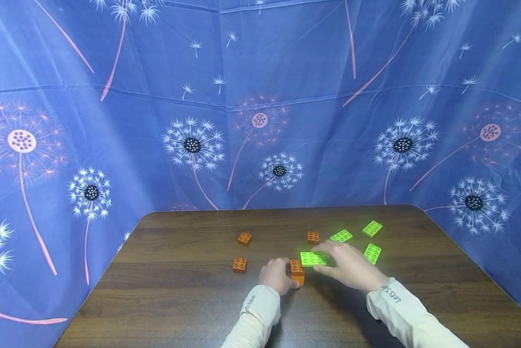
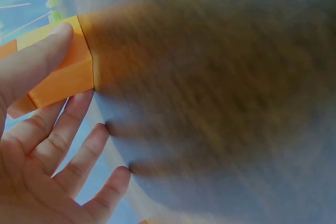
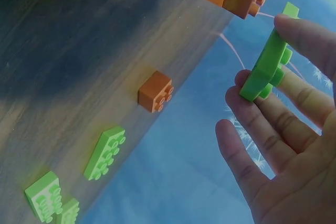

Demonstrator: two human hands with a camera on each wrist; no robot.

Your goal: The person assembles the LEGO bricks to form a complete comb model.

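Note:
On the table stands a stack of orange toy building bricks (image 1: 297,268), a darker one on top of a lighter one. My left hand (image 1: 275,276) pinches the lower brick (image 2: 65,72) between thumb and fingers, its fingertips down at the tabletop. My right hand (image 1: 349,265) holds a flat bright green brick (image 1: 309,259) by its edges, studs up, just right of the stack's top. In the right wrist view, the green brick (image 3: 265,61) is gripped between thumb and fingers, raised off the table. Part of it is hidden under the right hand in the head view.
Two orange bricks (image 1: 240,265) (image 1: 245,238) lie to the left on the wooden table (image 1: 177,290). Another orange brick (image 1: 313,237) sits behind the stack. Three flat green bricks (image 1: 341,236) (image 1: 372,228) (image 1: 372,253) lie at the back right. A blue patterned cloth (image 1: 321,135) hangs behind the table.

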